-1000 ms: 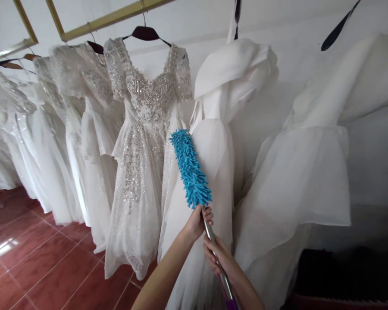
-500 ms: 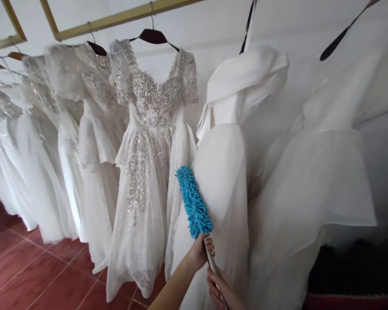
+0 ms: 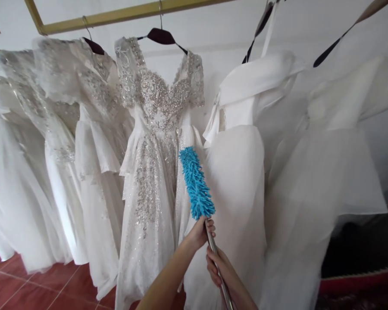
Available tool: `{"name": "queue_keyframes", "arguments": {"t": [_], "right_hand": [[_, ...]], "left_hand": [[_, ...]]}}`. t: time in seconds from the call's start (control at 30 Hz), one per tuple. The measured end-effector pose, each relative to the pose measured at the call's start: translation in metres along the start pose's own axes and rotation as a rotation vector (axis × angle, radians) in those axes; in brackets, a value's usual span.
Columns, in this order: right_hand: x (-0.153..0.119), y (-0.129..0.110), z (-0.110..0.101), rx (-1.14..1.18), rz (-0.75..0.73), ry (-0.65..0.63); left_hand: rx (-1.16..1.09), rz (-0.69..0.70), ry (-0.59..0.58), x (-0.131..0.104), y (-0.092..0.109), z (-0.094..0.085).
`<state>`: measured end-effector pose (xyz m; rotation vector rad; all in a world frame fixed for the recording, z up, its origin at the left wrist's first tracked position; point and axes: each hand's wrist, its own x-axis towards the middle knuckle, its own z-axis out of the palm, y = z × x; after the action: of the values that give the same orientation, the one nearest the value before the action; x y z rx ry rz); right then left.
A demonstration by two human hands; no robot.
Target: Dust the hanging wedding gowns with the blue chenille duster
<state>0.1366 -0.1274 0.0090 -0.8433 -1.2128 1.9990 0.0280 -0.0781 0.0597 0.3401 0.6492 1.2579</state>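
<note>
A duster with a shaggy blue head [image 3: 196, 183] and a metal handle tilts up and to the left in front of the gowns. My left hand [image 3: 201, 232] is closed round the handle just under the blue head. Lower down, my right hand [image 3: 218, 265] wraps the same handle. Behind the duster hang a beaded white gown [image 3: 161, 103] and a plain off-shoulder gown [image 3: 236, 172]. The blue head overlaps the edges of both skirts; whether it touches them I cannot tell.
More white gowns [image 3: 97, 129] hang along the wall to the left, from hangers [image 3: 161, 36] below a gold frame [image 3: 123, 17]. At the right hangs a sheer gown [image 3: 336, 163], with a dark area beneath it. Red floor tiles [image 3: 29, 288] show at lower left.
My hands and the duster have risen a little in view, the blue head now higher against the skirts. The view has shifted, and the left gowns sit further left.
</note>
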Motion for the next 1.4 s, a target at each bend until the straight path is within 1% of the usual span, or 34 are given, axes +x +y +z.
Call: {"name": "queue_keyframes", "arguments": {"t": [0.1, 0.17, 0.23, 0.37, 0.43, 0.5, 0.57, 0.63, 0.73, 0.8, 0.87, 0.93, 1.0, 1.1, 1.23, 1.3, 1.4], "right_hand": [[0.016, -0.002, 0.010, -0.014, 0.024, 0.023], [0.020, 0.002, 0.010, -0.031, 0.042, 0.041], [0.019, 0.008, 0.007, -0.047, 0.046, 0.051], [0.011, 0.023, -0.007, -0.081, 0.074, 0.073], [0.007, 0.029, -0.014, -0.089, 0.115, 0.074], [0.005, 0.031, -0.021, -0.098, 0.151, 0.061], [0.003, 0.029, -0.027, -0.118, 0.157, 0.037], [0.003, 0.022, -0.030, -0.147, 0.139, 0.017], [0.004, 0.006, -0.031, -0.178, 0.095, 0.005], [0.008, -0.005, -0.031, -0.166, 0.063, -0.005], [0.013, -0.014, -0.029, -0.144, 0.027, -0.030], [0.019, -0.020, -0.028, -0.129, -0.004, -0.052], [0.023, -0.021, -0.027, -0.133, -0.015, -0.045], [0.027, -0.011, -0.027, -0.115, 0.017, 0.002], [0.031, 0.015, -0.024, -0.090, 0.082, 0.037], [0.034, 0.029, -0.019, -0.096, 0.120, 0.040], [0.038, 0.049, -0.006, -0.098, 0.153, 0.069]], "left_hand": [[-0.036, 0.013, 0.034, 0.003, 0.014, -0.007], [-0.066, -0.008, 0.077, 0.006, 0.013, -0.015], [-0.096, -0.032, 0.121, 0.010, 0.006, -0.024], [-0.145, -0.062, 0.172, 0.018, -0.019, -0.041], [-0.162, -0.075, 0.195, 0.020, -0.029, -0.046], [-0.175, -0.082, 0.218, 0.021, -0.036, -0.046], [-0.181, -0.075, 0.228, 0.021, -0.038, -0.042], [-0.175, -0.050, 0.210, 0.020, -0.035, -0.034], [-0.131, 0.004, 0.122, 0.019, -0.023, -0.017], [-0.087, 0.032, 0.061, 0.020, -0.013, -0.005], [-0.051, 0.046, 0.025, 0.022, -0.004, 0.004], [-0.039, 0.056, 0.015, 0.026, 0.003, 0.008], [-0.052, 0.060, 0.030, 0.030, 0.006, 0.007], [-0.094, 0.037, 0.083, 0.035, 0.004, -0.005], [-0.146, -0.018, 0.144, 0.036, -0.006, -0.032], [-0.159, -0.050, 0.149, 0.034, -0.009, -0.047], [-0.169, -0.113, 0.156, 0.027, -0.010, -0.069]]}}
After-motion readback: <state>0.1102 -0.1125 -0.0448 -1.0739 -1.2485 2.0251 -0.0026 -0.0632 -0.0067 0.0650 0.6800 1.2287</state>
